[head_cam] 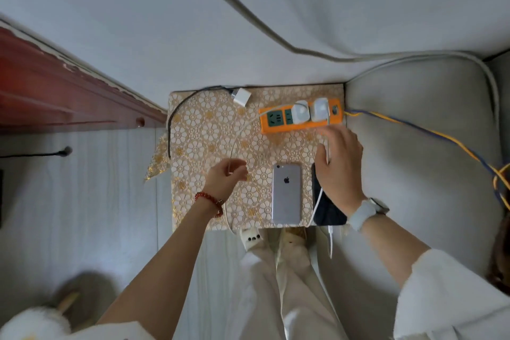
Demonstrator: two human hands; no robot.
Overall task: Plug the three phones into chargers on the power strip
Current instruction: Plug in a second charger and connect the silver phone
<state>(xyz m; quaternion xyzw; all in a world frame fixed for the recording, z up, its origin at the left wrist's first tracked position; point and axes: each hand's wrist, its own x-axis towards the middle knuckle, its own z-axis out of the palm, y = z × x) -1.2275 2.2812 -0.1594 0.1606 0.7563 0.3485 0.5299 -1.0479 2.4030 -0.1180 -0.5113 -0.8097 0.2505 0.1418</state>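
Small table (pixel 209 130) under gold-and-white floral cloth, far edge against white wall (pixel 154 36). Pale plank floor (pixel 82 201) left of table. Grey sofa (pixel 419 146) touching table's right edge. Dark red wood door frame (pixel 55 91) at left, paint chipped along edge. Soft, even daylight.

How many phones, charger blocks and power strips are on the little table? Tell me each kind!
Phones: 2, a silver phone and a dark phone partly under the right hand.
Charger blocks: 3, two plugged chargers and a loose charger.
Power strips: 1, the orange power strip.
Total: 6
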